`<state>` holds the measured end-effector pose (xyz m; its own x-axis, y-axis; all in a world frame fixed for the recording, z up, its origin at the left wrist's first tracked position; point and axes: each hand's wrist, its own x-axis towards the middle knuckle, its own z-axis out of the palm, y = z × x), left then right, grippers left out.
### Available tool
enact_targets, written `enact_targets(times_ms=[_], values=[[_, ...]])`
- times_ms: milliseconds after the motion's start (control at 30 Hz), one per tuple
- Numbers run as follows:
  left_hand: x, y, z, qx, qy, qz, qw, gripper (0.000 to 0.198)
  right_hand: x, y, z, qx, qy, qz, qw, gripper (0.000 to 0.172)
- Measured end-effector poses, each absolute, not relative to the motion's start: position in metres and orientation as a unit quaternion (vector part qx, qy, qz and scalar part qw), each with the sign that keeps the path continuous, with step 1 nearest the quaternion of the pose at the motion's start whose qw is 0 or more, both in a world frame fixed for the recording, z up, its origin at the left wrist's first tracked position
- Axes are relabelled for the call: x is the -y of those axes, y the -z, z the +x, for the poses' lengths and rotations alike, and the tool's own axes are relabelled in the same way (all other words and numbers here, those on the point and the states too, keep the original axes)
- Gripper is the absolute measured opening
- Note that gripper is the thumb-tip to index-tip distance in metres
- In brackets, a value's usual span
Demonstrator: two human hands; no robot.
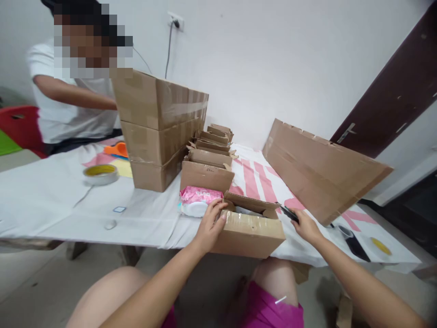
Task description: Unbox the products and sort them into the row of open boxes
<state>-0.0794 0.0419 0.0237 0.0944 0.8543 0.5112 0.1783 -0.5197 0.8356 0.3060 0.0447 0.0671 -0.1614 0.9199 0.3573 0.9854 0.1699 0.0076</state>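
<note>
At the table's front edge stands a small cardboard box (251, 234) with its top flaps up. Something pale inside it shows only in part. My left hand (209, 228) grips the box's left end, its fingers over the top corner. In my right hand (305, 225) is a slim black utility knife (289, 213), its tip close to the box's top right corner. Just beyond my left hand, a pink and white pack of wipes (200, 200) lies against another opened box (207, 176).
A row of opened boxes (213, 136) runs back beside stacked taped cartons (145, 141). A large cardboard panel (317, 168) leans at right. Tape rolls (100, 174) lie on the cloth-covered table (146, 228). Across the table sits a person (78, 109).
</note>
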Motion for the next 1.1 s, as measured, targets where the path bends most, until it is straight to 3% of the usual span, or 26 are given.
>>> enact_targets(times_ms=[133,267,400,533,667,767,900,1000,1100], values=[[-0.040,-0.025,-0.080,-0.386,-0.550,0.674,0.306,0.042,-0.044,-0.025,0.311,0.761,0.087,-0.634,0.107,0.037],[-0.040,-0.027,-0.081,-0.374,-0.568,0.657,0.326,0.049,-0.041,-0.017,0.306,0.765,0.055,-0.633,0.107,0.023],[-0.040,-0.034,-0.085,-0.359,-0.592,0.626,0.358,0.055,-0.045,-0.036,0.296,0.758,0.037,-0.629,0.170,0.023],[-0.036,-0.042,-0.091,-0.337,-0.591,0.647,0.343,0.047,-0.044,-0.068,0.273,0.744,0.014,-0.620,0.249,0.042],[-0.032,-0.049,-0.098,-0.283,-0.596,0.654,0.371,0.043,-0.025,-0.099,0.240,0.756,-0.093,-0.561,0.324,0.042],[-0.029,-0.053,-0.101,-0.263,-0.573,0.681,0.372,0.052,-0.006,-0.114,0.221,0.804,-0.150,-0.496,0.291,0.042],[-0.027,-0.057,-0.103,-0.309,-0.514,0.733,0.321,0.035,0.008,-0.118,0.212,0.882,-0.062,-0.435,0.170,0.074],[-0.028,-0.054,-0.104,-0.324,-0.460,0.772,0.297,0.064,0.007,-0.110,0.212,0.895,0.002,-0.436,0.098,0.103],[-0.033,-0.044,-0.105,-0.322,-0.410,0.805,0.284,0.097,0.000,-0.100,0.212,0.886,0.020,-0.460,0.058,0.115]])
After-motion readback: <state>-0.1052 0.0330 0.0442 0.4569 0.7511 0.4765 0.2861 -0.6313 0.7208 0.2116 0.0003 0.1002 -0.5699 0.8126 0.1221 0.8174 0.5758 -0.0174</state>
